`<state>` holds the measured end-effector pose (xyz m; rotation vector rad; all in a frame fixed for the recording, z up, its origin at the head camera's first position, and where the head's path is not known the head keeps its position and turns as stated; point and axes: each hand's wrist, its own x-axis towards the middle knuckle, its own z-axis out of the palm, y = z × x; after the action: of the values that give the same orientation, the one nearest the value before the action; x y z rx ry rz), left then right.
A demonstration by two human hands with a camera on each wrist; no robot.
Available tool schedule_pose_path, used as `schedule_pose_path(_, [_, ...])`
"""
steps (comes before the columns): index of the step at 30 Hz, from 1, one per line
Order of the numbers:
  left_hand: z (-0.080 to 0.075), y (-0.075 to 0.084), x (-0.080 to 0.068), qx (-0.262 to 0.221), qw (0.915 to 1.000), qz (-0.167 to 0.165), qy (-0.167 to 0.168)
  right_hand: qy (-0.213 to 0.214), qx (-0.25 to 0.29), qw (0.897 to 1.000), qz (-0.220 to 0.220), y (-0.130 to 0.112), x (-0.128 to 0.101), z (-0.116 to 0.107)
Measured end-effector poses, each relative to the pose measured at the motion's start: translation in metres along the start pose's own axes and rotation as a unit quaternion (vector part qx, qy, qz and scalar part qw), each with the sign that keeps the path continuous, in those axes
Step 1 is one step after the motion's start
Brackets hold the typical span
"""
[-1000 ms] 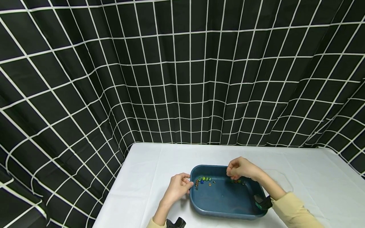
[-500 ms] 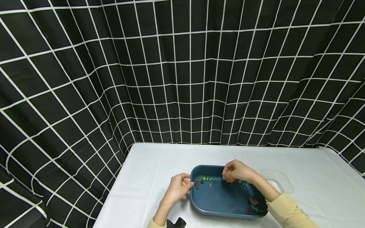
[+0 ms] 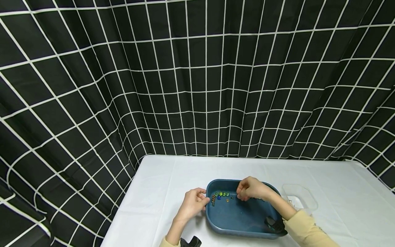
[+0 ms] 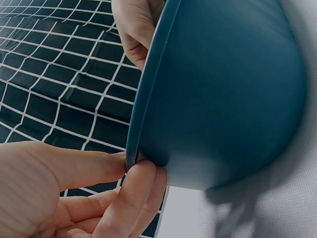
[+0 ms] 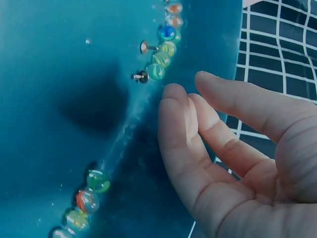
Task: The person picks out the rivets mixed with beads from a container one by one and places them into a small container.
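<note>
A blue basin [image 3: 240,226] stands on the table. My left hand [image 3: 192,203] pinches its left rim between thumb and fingers, as the left wrist view shows on the basin wall [image 4: 223,99]. My right hand [image 3: 251,188] is over the basin's far side, fingers bent and thumb apart, with nothing seen between them. In the right wrist view, a row of glass marbles [image 5: 161,59] lies beyond the fingertips, and several more marbles [image 5: 87,201] lie lower left. Next to the first row are a copper-headed pin-like piece [image 5: 144,47] and a dark metal one [image 5: 142,76].
A clear plastic box [image 3: 300,197] stands right of the basin, with small things inside too unclear to name. A white cloth [image 3: 148,206] covers the table. Behind it hangs a black curtain [image 3: 197,103] with a white grid.
My right hand has moved left and slightly nearer along the basin's far side, towards the left group of marbles. The left hand stays on the rim.
</note>
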<state>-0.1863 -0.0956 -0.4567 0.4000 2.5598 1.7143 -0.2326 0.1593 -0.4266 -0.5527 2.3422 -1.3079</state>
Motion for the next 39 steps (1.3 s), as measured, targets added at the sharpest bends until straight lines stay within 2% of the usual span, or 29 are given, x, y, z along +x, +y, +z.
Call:
schedule_pose_path(17, [0.000,0.002,0.000,-0.004,1.0000,-0.001,0.004,0.009,-0.012,1.000,0.020,-0.001,0.003,0.008])
schedule_pose_path(39, [0.001,0.000,0.001,-0.007,1.0000,-0.002,0.004,0.005,-0.033,0.999,0.009,0.001,0.009,0.016])
